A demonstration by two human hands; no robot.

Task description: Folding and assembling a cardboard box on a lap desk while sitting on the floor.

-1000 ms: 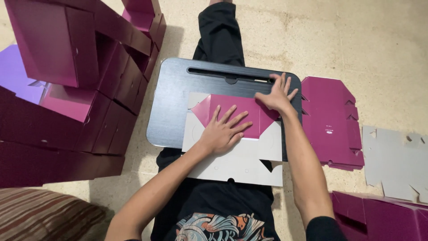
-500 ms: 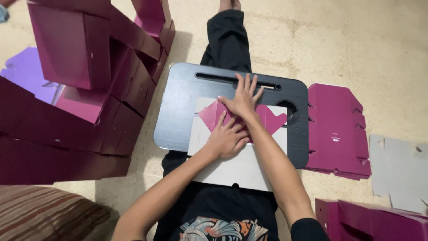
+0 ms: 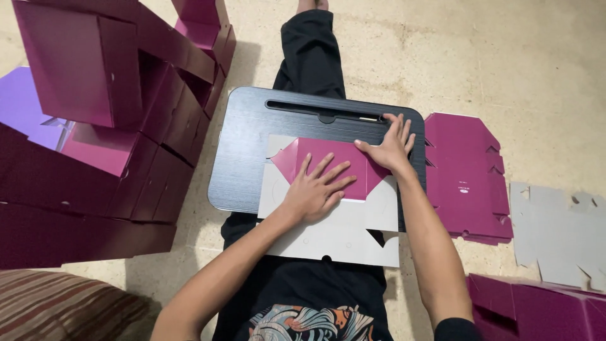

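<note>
Two open hands press flat on a magenta-and-white cardboard box blank [image 3: 334,202] lying on a black lap desk [image 3: 246,151]: the left hand [image 3: 314,191] mid-flap, the right hand [image 3: 389,146] farther out at its right corner. Folded magenta boxes [image 3: 95,95] stack at far left.

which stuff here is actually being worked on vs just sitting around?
In hand: left hand and right hand flat on the folded magenta flap of a cardboard blank, on the black lap tray.

Lying about: folded boxes, flat magenta blanks, grey blank, striped cushion.
</note>
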